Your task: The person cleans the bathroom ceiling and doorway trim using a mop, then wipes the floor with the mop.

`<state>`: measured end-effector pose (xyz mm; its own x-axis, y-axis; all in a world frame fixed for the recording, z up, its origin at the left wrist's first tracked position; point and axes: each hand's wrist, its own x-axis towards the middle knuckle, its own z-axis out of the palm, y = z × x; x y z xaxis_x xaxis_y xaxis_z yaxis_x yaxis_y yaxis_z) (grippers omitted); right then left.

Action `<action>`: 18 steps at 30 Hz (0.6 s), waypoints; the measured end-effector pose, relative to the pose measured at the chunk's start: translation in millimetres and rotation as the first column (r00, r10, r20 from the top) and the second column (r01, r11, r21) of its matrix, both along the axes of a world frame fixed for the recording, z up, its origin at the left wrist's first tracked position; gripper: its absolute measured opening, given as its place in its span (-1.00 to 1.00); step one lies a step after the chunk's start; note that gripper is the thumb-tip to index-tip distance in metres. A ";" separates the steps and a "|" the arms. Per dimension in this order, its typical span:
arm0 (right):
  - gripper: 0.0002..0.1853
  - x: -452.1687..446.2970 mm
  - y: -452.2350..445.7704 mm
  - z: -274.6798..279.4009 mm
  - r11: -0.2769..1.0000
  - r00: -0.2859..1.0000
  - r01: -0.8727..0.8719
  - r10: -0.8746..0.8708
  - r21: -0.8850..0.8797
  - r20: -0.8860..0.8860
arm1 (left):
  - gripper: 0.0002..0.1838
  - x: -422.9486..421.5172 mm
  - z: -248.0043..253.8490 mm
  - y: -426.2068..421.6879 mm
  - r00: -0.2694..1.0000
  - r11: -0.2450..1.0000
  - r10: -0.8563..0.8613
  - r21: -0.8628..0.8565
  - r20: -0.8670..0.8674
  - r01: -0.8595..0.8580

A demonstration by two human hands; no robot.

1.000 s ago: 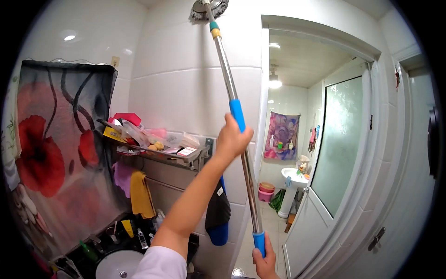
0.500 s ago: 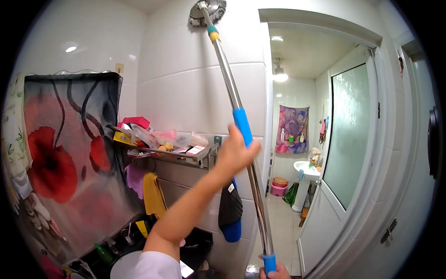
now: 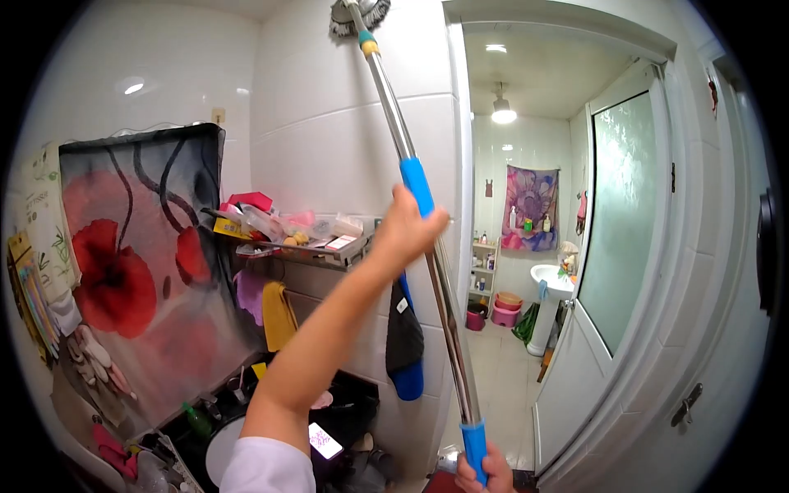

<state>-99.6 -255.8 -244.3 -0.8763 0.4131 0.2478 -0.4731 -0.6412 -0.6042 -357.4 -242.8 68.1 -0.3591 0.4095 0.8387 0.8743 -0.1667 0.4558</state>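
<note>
A long mop with a metal pole (image 3: 446, 304) slants up the white tiled wall. Its round head with grey fringe (image 3: 360, 18) is at the top of the view, against the wall or close to it. My left hand (image 3: 408, 226) is wrapped round the upper blue grip (image 3: 417, 185). Lower down, my right hand (image 3: 486, 470) holds the blue grip at the pole's bottom end (image 3: 473, 444). A green and yellow joint (image 3: 368, 43) sits just below the mop head.
A metal shelf (image 3: 329, 253) with packages juts from the wall, towels beneath. A poppy-print cloth (image 3: 115, 271) hangs left above a dark counter. A cap (image 3: 404, 349) hangs near the doorway. The frosted door (image 3: 620, 222) stands open, a sink (image 3: 552, 281) behind it.
The view has shifted, bringing more of the room beyond the doorway and a lit phone into sight. The mop head dipped slightly, then rose back in view. Both hands keep hold of the pole.
</note>
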 end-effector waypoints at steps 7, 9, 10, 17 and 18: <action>-0.57 -8.7 -4.3 64.4 0.988 0.972 -0.141 0.150 0.063 -0.181 | -0.48 -11.2 75.2 -12.5 0.996 0.992 -0.043 -0.119 0.080 0.052; -0.56 5.4 -9.0 26.2 0.985 0.970 -0.161 0.169 0.062 -0.177 | -0.39 -2.0 25.2 -7.8 0.999 0.994 0.020 -0.110 0.047 -0.015; -0.51 15.9 -10.6 -2.0 0.993 0.989 -0.115 0.116 0.012 -0.087 | -0.35 12.3 -1.6 -14.3 0.999 0.996 -0.023 -0.085 0.032 0.025; -0.56 7.3 3.6 33.7 0.973 0.959 -0.230 0.230 0.018 -0.166 | -0.35 0.0 43.2 -5.0 0.999 0.991 0.026 -0.132 0.040 -0.020; -0.56 -0.9 1.2 58.1 0.974 0.960 -0.224 0.225 0.022 -0.167 | -0.35 -9.1 69.2 -4.8 0.998 0.989 -0.011 -0.146 0.067 0.021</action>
